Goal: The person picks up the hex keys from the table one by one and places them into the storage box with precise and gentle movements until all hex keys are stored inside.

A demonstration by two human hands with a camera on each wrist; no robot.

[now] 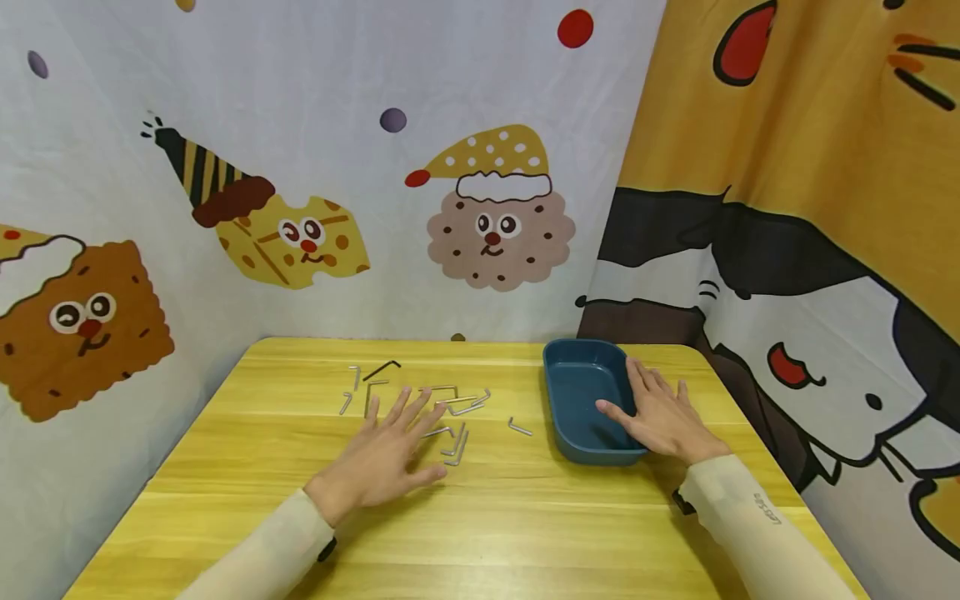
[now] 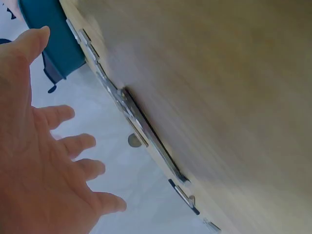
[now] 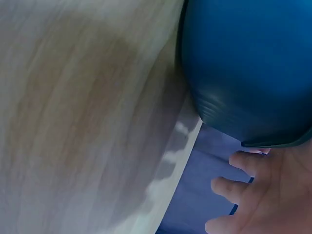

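Bin [image 1: 591, 398] stretches lengthwise front to back, hex keys [image 1: 461, 447] pointing variously, hands [image 1: 377, 460] [image 1: 667, 418] apart and outspread.

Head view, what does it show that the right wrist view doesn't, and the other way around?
Only the head view shows the loose hex keys, the person's left grip with fingers spread near them, the inside of the blue tub, and the printed cheese figure and pink cookie figure behind the table.

Only the right wrist view shows the palm side of the right grip; the head view shows its back.

Both share the tub, the right grip beside it and part of the wood-grain tabletop.
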